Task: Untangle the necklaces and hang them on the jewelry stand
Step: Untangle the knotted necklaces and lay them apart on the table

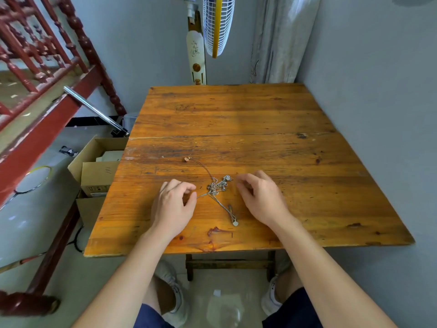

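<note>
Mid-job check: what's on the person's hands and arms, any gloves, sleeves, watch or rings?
Nothing worn: left hand and right hand are gloveless, both forearms bare with no sleeve in view, no watch, band or ring visible. Lower down, dark blue shorts and white shoes.

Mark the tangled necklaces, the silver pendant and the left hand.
tangled necklaces (217,185): head view, the knotted clump of chains.
silver pendant (235,223): head view, its flat face.
left hand (173,204): head view, back of the hand.
</note>
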`<state>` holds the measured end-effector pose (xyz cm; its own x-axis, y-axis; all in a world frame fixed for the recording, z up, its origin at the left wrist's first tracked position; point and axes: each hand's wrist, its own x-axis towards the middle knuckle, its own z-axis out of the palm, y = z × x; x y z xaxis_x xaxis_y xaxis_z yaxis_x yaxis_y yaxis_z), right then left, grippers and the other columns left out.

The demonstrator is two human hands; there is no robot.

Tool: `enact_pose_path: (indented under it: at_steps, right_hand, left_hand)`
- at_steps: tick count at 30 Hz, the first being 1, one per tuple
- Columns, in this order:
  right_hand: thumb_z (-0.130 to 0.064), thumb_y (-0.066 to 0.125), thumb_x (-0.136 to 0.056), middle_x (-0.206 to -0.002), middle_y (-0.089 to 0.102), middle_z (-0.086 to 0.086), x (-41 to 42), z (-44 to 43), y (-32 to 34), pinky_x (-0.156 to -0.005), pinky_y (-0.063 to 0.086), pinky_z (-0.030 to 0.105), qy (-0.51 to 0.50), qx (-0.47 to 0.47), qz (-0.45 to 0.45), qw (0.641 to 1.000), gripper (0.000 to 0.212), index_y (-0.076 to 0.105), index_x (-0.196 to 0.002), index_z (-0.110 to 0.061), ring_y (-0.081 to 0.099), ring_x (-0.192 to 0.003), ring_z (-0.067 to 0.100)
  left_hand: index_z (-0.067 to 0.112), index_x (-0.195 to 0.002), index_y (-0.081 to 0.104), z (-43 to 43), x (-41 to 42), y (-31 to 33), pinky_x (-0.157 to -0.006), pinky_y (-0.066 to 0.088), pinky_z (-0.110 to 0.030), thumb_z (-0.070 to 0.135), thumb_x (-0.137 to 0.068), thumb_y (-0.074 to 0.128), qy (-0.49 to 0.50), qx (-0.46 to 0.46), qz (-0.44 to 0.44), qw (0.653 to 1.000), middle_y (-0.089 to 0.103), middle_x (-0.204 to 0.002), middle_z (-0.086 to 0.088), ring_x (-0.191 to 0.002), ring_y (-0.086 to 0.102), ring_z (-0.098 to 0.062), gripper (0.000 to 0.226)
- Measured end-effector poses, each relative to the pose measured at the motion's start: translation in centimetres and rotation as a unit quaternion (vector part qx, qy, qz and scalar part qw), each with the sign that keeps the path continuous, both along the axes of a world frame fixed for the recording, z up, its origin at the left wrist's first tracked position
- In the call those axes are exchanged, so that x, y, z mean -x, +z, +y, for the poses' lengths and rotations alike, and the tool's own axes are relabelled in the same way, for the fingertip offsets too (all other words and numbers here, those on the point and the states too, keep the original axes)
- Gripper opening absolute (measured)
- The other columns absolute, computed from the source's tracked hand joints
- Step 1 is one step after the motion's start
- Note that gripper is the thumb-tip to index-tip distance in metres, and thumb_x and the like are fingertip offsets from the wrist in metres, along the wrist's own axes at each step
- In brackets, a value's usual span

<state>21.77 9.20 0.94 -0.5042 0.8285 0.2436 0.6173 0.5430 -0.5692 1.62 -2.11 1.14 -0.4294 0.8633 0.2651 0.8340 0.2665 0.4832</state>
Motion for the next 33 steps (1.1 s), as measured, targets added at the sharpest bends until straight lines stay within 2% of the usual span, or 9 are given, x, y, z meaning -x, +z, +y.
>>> enact_pose_path:
  at_steps: [4, 7, 10, 15, 20, 23, 28, 33]
  right_hand:
    - [-0.041, 0.05, -0.102, -0.111, 0.055, 0.001, 1.4, 2.3, 0.3, -0.078, 0.051, 0.034, 0.049, -0.009, -0.079, 0.996, 0.039, 0.056, -0.14, -0.032, 0.055, -0.109, 0.022]
    - [-0.045, 0.053, -0.1, -0.107, 0.049, -0.002, 1.7, 3.4, 0.3, -0.075, 0.048, 0.031, 0.062, 0.003, -0.103, 0.993, 0.035, 0.061, -0.132, -0.036, 0.054, -0.102, 0.02]
    - [-0.046, 0.058, -0.097, -0.098, 0.047, -0.007, 1.7, 3.9, 0.2, -0.071, 0.049, 0.031, 0.067, 0.02, -0.083, 0.994, 0.026, 0.067, -0.12, -0.037, 0.049, -0.087, 0.012]
    - [-0.04, 0.062, -0.096, -0.093, 0.051, -0.01, 1.8, 4.3, -0.1, -0.074, 0.053, 0.037, 0.083, 0.038, -0.036, 0.995, 0.018, 0.069, -0.109, -0.031, 0.054, -0.082, 0.01]
    - [-0.024, 0.062, -0.098, -0.095, 0.056, -0.009, 2.4, 4.3, -0.4, -0.075, 0.047, 0.027, 0.069, 0.051, 0.068, 0.994, 0.01, 0.068, -0.103, -0.019, 0.052, -0.077, 0.006]
    - [-0.022, 0.061, -0.098, -0.097, 0.055, -0.009, 2.4, 4.2, -0.6, -0.075, 0.043, 0.022, 0.074, 0.049, 0.056, 0.994, 0.011, 0.068, -0.104, -0.016, 0.05, -0.076, 0.001]
    - [-0.019, 0.062, -0.098, -0.101, 0.055, -0.005, 1.7, 3.8, -1.2, -0.078, 0.047, 0.024, 0.029, 0.028, 0.048, 0.998, 0.016, 0.07, -0.11, -0.012, 0.051, -0.084, 0.008]
    - [-0.017, 0.064, -0.096, -0.099, 0.051, -0.006, 1.6, 3.1, -1.8, -0.074, 0.045, 0.023, 0.019, 0.012, 0.053, 0.998, 0.015, 0.071, -0.109, -0.014, 0.051, -0.083, 0.009]
  left_hand:
    - [0.023, -0.108, 0.071, 1.3, -0.3, -0.2, -0.07, 0.045, -0.029, 0.031, -0.091, 0.063, -0.009, -0.018, -0.01, 1.0, 0.058, -0.089, 0.008, -0.092, 0.049, -0.012, 0.021]
    - [0.027, -0.118, 0.069, 2.2, -0.5, -0.3, -0.068, 0.042, -0.028, 0.038, -0.091, 0.062, -0.044, -0.019, -0.015, 0.999, 0.055, -0.089, 0.01, -0.091, 0.046, -0.011, 0.03]
    - [0.031, -0.113, 0.072, 2.7, -0.5, -0.6, -0.068, 0.045, -0.03, 0.041, -0.09, 0.064, -0.059, -0.02, 0.004, 0.998, 0.054, -0.088, 0.01, -0.091, 0.046, -0.013, 0.027]
    - [0.033, -0.1, 0.077, 2.7, -0.5, -0.9, -0.065, 0.045, -0.031, 0.04, -0.086, 0.068, -0.063, -0.031, 0.015, 0.997, 0.054, -0.082, 0.009, -0.085, 0.047, -0.014, 0.018]
    - [0.033, -0.095, 0.076, 2.8, -0.4, -0.6, -0.071, 0.044, -0.031, 0.039, -0.085, 0.07, -0.054, -0.015, -0.005, 0.998, 0.056, -0.083, 0.008, -0.088, 0.048, -0.016, 0.013]
    - [0.035, -0.094, 0.075, 3.2, -0.1, -0.1, -0.075, 0.043, -0.03, 0.04, -0.085, 0.07, -0.052, 0.017, -0.031, 0.998, 0.059, -0.088, 0.009, -0.093, 0.049, -0.014, 0.012]
    - [0.031, -0.098, 0.074, 4.1, 0.2, 1.0, -0.08, 0.046, -0.033, 0.037, -0.087, 0.068, -0.063, 0.024, -0.068, 0.995, 0.059, -0.088, 0.01, -0.09, 0.05, -0.013, 0.014]
    - [0.034, -0.109, 0.071, 5.7, -0.4, 1.8, -0.078, 0.045, -0.032, 0.047, -0.087, 0.064, -0.115, 0.079, -0.046, 0.989, 0.057, -0.094, 0.012, -0.095, 0.048, -0.012, 0.026]
